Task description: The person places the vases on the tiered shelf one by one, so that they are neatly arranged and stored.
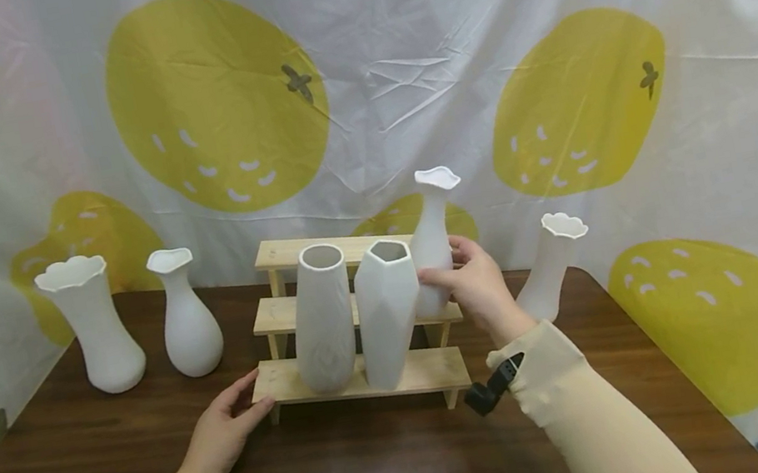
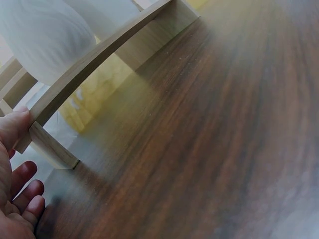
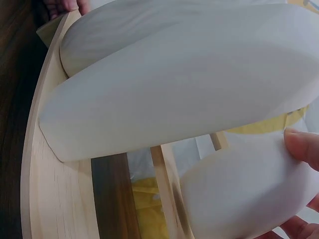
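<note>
While the left fingers pinch the stand bearing two vases, the right fingers grip a flared vase.

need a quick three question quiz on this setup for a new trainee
1. Which hand holds a white, narrow-necked, wavy-rimmed vase?
2. True or false: the white faceted vase stands on the lowest tier of the pale wooden three-tier stand.
3. The left hand touches: a) the yellow-patterned white curtain, b) the lowest tier, c) the faceted vase.

Key: 1. The right hand. 2. True. 3. b.
</note>
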Tool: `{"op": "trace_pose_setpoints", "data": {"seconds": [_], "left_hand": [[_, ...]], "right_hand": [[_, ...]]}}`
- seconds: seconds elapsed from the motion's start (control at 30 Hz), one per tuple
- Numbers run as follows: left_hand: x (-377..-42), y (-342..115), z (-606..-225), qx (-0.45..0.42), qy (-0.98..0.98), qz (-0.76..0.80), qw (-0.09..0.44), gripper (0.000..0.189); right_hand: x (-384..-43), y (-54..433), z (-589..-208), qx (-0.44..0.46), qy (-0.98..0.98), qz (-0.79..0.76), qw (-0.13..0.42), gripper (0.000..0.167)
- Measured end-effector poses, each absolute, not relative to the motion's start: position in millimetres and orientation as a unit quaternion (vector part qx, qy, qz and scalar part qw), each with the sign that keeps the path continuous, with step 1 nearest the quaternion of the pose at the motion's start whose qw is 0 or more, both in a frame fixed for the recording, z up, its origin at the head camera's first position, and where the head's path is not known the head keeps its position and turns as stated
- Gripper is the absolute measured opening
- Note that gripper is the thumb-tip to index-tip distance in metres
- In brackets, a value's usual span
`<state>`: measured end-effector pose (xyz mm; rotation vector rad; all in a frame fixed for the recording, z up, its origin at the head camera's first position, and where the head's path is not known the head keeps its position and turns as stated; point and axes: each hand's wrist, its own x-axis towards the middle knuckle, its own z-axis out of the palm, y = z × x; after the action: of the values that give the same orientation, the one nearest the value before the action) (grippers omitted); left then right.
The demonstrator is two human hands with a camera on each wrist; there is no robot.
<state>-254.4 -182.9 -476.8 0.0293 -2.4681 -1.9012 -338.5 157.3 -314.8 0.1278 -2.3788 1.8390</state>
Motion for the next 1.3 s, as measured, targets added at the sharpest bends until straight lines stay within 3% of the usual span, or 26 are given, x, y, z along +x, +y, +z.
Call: {"op": "trace_pose_setpoints", "data": {"seconds": [1.3], "left_hand": [[-255.1,-182.7,-476.3,0.009,-0.792,-0.61,0.019,0.074]], "right_hand": [[-347.9,142.5,-324.5,0.057,-0.789,0.607,0.07,0.061]]}}
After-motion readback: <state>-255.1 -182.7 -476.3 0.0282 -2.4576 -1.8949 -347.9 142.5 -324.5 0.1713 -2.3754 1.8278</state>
